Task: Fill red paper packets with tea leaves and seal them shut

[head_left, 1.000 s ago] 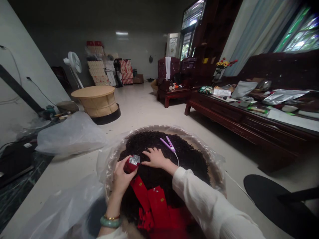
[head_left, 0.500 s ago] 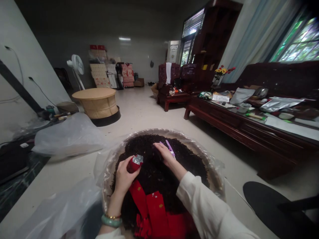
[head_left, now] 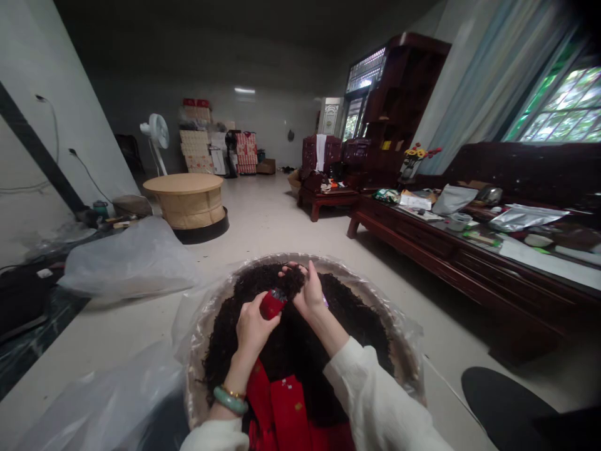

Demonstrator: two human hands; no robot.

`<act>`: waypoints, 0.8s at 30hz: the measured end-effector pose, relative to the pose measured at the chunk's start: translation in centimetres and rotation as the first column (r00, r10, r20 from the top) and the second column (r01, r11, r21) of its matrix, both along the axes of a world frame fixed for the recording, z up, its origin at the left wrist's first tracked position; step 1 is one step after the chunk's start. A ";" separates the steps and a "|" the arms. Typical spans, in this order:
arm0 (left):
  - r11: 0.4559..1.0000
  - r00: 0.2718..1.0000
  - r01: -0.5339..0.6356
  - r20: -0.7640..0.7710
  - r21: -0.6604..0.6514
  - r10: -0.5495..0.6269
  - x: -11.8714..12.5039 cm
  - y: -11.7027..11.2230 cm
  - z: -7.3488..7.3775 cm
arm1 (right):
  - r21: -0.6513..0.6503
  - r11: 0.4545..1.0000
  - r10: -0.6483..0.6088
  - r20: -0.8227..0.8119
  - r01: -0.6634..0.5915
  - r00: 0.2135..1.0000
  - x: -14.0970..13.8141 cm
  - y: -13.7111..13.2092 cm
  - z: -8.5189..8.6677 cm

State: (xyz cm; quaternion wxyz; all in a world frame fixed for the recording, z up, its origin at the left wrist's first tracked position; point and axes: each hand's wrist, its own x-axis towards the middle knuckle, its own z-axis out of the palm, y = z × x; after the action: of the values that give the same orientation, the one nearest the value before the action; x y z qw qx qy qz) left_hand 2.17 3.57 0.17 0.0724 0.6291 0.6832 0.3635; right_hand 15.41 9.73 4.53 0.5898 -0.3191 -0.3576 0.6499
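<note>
My left hand (head_left: pixel 252 329) grips a small red foil-lined pouch (head_left: pixel 271 305), its silvery open mouth tilted up to the right. Palm up and cupped, my right hand (head_left: pixel 310 299) holds a clump of dark loose tea leaves (head_left: pixel 294 280) beside the pouch mouth. Both hands are above a wide round basket (head_left: pixel 407 351) lined with clear plastic. Dark tea leaves (head_left: pixel 225 341) fill it. Several flat red pouches (head_left: pixel 288 413) lie on the tea at the near side. Behind my right wrist a bit of a purple object (head_left: pixel 325 302) shows, mostly hidden.
Plastic bags (head_left: pixel 129 257) lie on the floor at the left. Beyond stands a round woven-sided table (head_left: pixel 188 203) near a white fan (head_left: pixel 157 131). A long dark wooden table (head_left: pixel 422 244) with clutter runs along the right. A black round base (head_left: pixel 502 401) sits at the lower right.
My right hand has risen from the tea and turned palm up with a clump of leaves. My left hand has moved right with the red pouch, closer to it.
</note>
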 end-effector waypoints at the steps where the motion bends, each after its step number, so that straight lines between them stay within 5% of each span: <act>1: 1.000 1.000 -0.005 0.003 -0.016 0.005 0.1 0.0 0.2 | 0.016 1.000 0.011 0.014 -0.011 1.000 -0.3 -0.2 0.3; 9: 0.999 0.999 -0.031 0.027 -0.009 0.032 -0.3 0.3 -0.4 | 0.180 0.970 0.083 0.390 -0.164 0.917 -0.6 -1.3 1.3; 14: 0.998 0.998 -0.060 0.034 -0.032 0.061 -0.4 0.3 -0.5 | 0.299 0.915 -0.040 0.734 -0.269 0.678 0.4 -2.3 1.4; 18: 0.997 0.997 -0.072 0.027 -0.018 0.073 -0.4 0.2 -0.3 | 0.408 0.798 -0.214 0.880 -0.443 0.424 0.4 -3.1 2.0; 21: 0.996 0.996 -0.088 0.016 0.004 0.088 -0.6 0.2 -0.3 | 0.405 0.756 -0.196 0.890 -0.514 0.412 0.6 -2.4 2.5; 24: 0.993 0.994 -0.109 0.014 0.046 0.109 -0.7 0.2 -0.5 | 0.329 0.810 -0.166 0.923 -0.486 0.348 1.7 -0.3 2.1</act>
State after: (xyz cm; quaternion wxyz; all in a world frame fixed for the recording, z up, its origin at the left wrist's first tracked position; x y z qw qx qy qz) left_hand 1.49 3.81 -0.34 0.0416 0.5903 0.7075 0.3862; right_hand 17.14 9.43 6.61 0.2771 -0.4014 -0.8277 0.2776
